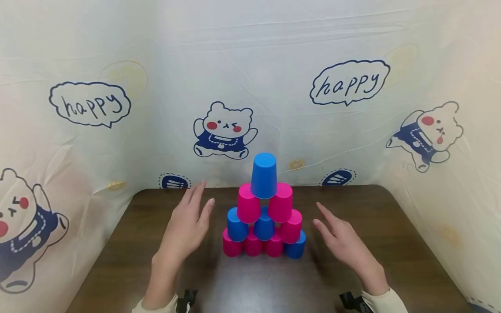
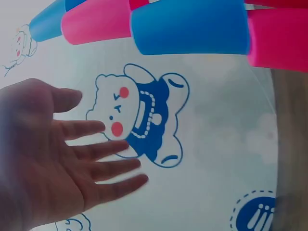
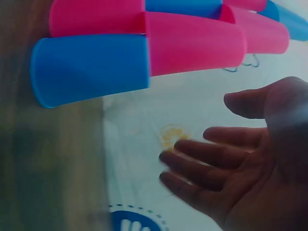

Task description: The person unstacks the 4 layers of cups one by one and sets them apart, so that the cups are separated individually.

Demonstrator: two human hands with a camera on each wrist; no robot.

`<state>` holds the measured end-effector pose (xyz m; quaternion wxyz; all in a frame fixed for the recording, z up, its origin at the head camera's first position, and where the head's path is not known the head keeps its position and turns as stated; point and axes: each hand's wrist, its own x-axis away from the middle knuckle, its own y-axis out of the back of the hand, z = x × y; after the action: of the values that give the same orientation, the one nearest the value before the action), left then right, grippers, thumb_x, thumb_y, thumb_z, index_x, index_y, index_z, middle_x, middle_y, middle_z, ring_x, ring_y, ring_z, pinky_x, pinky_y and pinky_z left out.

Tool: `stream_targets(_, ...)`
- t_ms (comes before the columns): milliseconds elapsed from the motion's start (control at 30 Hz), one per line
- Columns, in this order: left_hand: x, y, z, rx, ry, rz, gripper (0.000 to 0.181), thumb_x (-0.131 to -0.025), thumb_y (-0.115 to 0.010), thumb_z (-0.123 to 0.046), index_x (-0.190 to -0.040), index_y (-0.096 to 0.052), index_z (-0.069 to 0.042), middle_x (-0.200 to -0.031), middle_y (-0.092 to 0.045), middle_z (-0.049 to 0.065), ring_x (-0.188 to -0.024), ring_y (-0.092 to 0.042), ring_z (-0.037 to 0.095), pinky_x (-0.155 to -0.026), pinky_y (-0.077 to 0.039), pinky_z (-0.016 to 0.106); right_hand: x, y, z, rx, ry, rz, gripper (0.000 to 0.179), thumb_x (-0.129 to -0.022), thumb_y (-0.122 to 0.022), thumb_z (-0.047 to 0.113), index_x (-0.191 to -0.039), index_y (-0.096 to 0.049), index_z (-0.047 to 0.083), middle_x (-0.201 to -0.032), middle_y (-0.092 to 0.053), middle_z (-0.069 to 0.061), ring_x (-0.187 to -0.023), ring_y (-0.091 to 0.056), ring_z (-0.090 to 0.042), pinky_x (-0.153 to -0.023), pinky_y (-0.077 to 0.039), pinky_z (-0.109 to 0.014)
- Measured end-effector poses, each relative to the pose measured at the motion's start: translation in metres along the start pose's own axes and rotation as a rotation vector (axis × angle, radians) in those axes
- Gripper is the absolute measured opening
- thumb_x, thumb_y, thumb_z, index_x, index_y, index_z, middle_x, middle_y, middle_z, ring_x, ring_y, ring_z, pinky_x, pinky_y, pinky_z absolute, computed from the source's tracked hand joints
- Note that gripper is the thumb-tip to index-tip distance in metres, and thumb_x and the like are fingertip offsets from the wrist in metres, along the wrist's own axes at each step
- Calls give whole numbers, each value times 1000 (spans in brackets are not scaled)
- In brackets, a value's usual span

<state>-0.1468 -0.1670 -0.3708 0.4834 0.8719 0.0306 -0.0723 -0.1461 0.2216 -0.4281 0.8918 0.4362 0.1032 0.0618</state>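
Pink and blue cups stand upside down in a four-level pyramid on the table. A single blue cup (image 1: 264, 176) tops it, resting across two pink cups, the left one (image 1: 248, 204) and the right one (image 1: 280, 203). Below come two blue cups and a pink cup (image 1: 291, 227); the bottom row is pink but for a blue cup (image 1: 295, 245) at its right end. To the left of the stack, my left hand (image 1: 185, 226) is held with fingers extended, apart from the cups. My right hand (image 1: 344, 241) is on the other side, fingers spread and holding nothing.
A dark brown table (image 1: 129, 261) carries the stack. Behind it and along both sides hangs a pale curtain (image 1: 274, 65) printed with bears and the word "happy". Each wrist wears a black strap mount, the left one (image 1: 187, 300) near the front edge of view.
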Motion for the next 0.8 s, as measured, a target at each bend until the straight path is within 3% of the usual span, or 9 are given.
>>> stream_targets(100,-3,4,-6,95,-30,-51,65,-110,-45,-50,-166,-32,-18,-168,-37,15,-152,-39,43,-111,-45,66,0,-6,-10,-90,25,-32,48,-107,-62,23,-150,-53,4,-137,-67,-22,-121,-69,-37,-99,-58,-54)
stream_targets(200,-8,4,-12,197,-83,-134,56,-110,-50,-43,-159,-46,-17,-160,-50,11,-146,-50,36,-110,-49,61,-1,-14,-21,-158,25,-29,46,-100,-69,6,-144,-56,4,-126,-71,-15,-112,-70,-32,-94,-62,-48)
stream_targets(367,-16,1,-28,372,-194,-248,50,-105,-64,-35,-151,-55,-19,-149,-60,4,-134,-58,23,-110,-53,51,-4,-26,-40,-238,-1,104,63,-89,-73,-5,-147,-50,4,-135,-64,-21,-119,-65,-41,-99,-59,-54)
stream_targets(500,-22,-1,-45,452,-281,-254,53,-103,-66,-37,-152,-53,-21,-149,-59,0,-133,-57,18,-109,-54,48,-6,-34,-50,-283,-31,207,68,-87,-75,-1,-149,-49,3,-146,-58,-25,-125,-62,-44,-103,-55,-60)
stream_targets(633,-26,-4,-59,507,-343,-245,55,-101,-68,-34,-152,-52,-21,-149,-59,-4,-134,-57,20,-110,-53,46,-6,-41,-52,-301,-24,244,70,-87,-78,4,-150,-48,1,-149,-56,-25,-127,-61,-46,-104,-53,-63)
stream_targets(800,-30,-5,-76,524,-348,-211,61,-99,-69,-42,-155,-49,-27,-151,-56,-7,-136,-56,19,-110,-53,48,-8,-45,-52,-333,-19,279,78,-87,-84,15,-153,-45,2,-153,-53,-25,-132,-57,-49,-106,-51,-66)
